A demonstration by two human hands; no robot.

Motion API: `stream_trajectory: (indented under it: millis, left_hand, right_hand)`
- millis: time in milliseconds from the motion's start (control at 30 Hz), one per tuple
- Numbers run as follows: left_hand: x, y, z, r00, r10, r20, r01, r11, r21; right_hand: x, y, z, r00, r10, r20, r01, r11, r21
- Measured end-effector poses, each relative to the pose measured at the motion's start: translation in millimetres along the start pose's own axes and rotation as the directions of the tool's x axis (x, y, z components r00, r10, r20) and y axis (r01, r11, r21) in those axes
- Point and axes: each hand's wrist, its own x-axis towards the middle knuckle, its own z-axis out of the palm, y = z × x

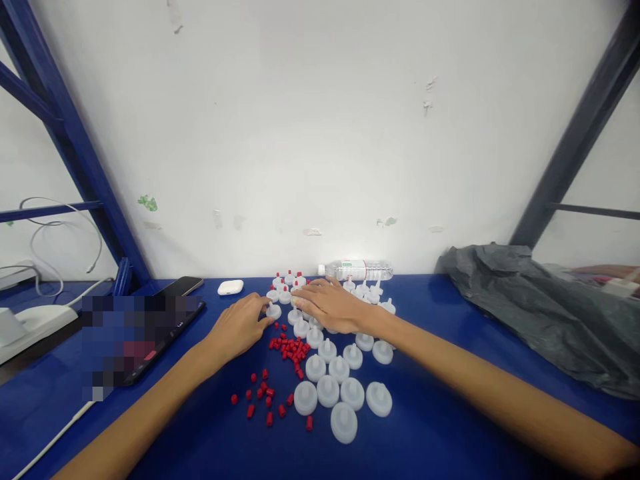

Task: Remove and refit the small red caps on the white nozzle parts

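My left hand (243,325) is closed around the edge of a white nozzle cap (273,311), thumb and fingers at its rim, its bare tip pointing up. My right hand (327,305) reaches in from the right with fingers stretched out over the group of white caps, hiding some of them. Past its fingertips stand several white caps fitted with small red tips (289,274). Nearer to me lie many bare white nozzle caps (328,391), mostly upright. A heap of loose red tips (290,349) lies below my left hand, with more scattered red tips (269,402) closer.
A clear plastic bottle (357,269) lies against the wall. A white earbud case (231,287), a phone (180,287) and a tablet-like device (165,343) with a white cable are on the left. A dark grey plastic bag (505,300) covers the right side of the blue table (445,427).
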Motion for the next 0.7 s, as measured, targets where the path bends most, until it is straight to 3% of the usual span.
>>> stream_trajectory:
  millis: [133,233,400,533,700]
  left_hand:
    - [-2,5,-4.0,1.0,0.0,-0.017,0.0,1.0,0.002]
    - [-3,10,-8.8,0.995,0.009,-0.097,-0.01,1.0,-0.011]
    - [-7,23,-17.9,0.963,0.047,-0.266,-0.093,0.982,-0.163]
    - [-9,31,-20.7,0.957,0.105,-0.271,-0.162,0.966,-0.199]
    - [-10,32,-18.5,0.957,0.159,-0.244,-0.201,0.967,-0.156]
  right_hand:
    - [0,7,-1,0.999,-0.032,0.023,0.032,0.999,0.035]
    - [2,8,-7,0.998,-0.066,-0.009,0.066,0.997,0.045]
    - [5,-3,-16,0.951,-0.181,-0.25,0.187,0.982,0.0]
    - [8,-16,-15,0.917,-0.273,-0.291,0.263,0.962,-0.073]
    - [7,-24,-16,0.931,-0.263,-0.254,0.23,0.961,-0.152]
